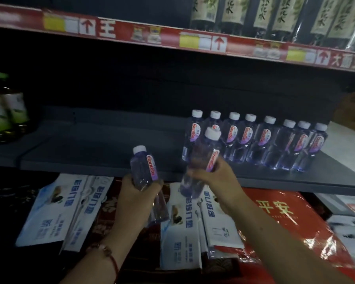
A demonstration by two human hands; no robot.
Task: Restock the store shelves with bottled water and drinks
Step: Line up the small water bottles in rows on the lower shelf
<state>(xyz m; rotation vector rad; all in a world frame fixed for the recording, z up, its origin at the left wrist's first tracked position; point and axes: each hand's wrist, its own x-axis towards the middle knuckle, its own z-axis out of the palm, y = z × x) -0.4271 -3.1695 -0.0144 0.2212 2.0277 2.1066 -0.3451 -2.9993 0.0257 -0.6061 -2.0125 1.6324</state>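
My left hand (137, 193) grips a clear water bottle (142, 169) with a white cap and a red-and-purple label, held upright in front of the grey middle shelf (90, 152). A second such bottle (203, 160) is in my right hand (215, 179), tilted slightly, just in front of the row. Several identical bottles (264, 140) stand in a row on the right part of that shelf. A further clear bottle seems to hang below my left hand, blurred.
Green-labelled bottles (6, 111) stand at the shelf's left end. Dark bottles with pale labels (275, 15) fill the upper shelf behind a red price rail (172, 35). Below lie white-and-blue cartons (55, 208) and a red wrapped box (285, 222).
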